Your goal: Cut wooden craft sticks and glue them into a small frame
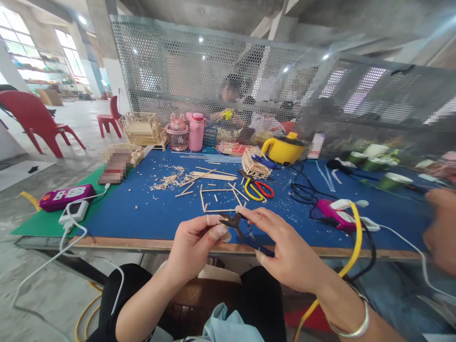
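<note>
I hold black cutters (233, 222) just above the near edge of the blue table (149, 213). My right hand (285, 251) grips their handles; my left hand (194, 242) pinches something too small to tell at their tip. Sticks (213, 194) lie beyond, scissors (258, 189) near them.

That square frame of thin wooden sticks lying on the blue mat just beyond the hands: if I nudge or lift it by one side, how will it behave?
The stick frame is probably very light: its sticks are thin slivers. It likely flexes or comes apart if lifted by one side, since gaps show at its corners and loose sticks lie around it. Pushed, it should slide on the blue mat, not roll, as it lies flat.
</note>
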{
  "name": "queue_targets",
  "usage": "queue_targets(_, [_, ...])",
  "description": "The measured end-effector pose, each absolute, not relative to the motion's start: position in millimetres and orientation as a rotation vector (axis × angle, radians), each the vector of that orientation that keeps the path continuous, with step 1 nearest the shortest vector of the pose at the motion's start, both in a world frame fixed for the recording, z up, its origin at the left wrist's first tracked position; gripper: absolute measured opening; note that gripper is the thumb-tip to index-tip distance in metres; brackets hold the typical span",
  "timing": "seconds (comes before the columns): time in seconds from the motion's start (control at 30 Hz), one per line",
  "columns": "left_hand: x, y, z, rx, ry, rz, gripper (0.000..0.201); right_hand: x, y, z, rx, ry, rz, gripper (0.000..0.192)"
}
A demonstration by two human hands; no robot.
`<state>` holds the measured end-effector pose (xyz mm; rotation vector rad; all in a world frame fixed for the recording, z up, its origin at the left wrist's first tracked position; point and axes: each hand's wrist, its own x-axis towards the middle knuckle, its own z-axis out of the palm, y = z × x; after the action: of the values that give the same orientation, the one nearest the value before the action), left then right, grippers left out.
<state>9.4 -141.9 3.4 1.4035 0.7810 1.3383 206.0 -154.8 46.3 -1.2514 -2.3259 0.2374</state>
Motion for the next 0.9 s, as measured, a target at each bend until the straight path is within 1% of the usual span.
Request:
queue_targets(0.47, [8.9, -143.1, 0.4, 1.533, 0.844, 1.312, 0.022, 206.6, -152.0, 38.2, -1.247, -2.323, 0.125, 0.081])
queue_targets(0.67, [9.5, -140.1, 7.2, 1.789, 0.963, 1.267, 0.029, 207.8, -141.3, 30.4, -1.303, -2.303, 0.122, 0.063])
queue_targets(0.77, [11.2, -142.4, 8.8, 1.891, 0.953, 1.288, 0.026, 209.1, -138.2, 28.2, -1.266, -2.301, 0.097, 0.062])
queue_targets(0.9, [13.5, -146.8, 9.4, 1.948, 0.983, 1.342, 0.019, 209.0, -138.7, 26.6, -1.252, -2.301, 0.179, 0.056])
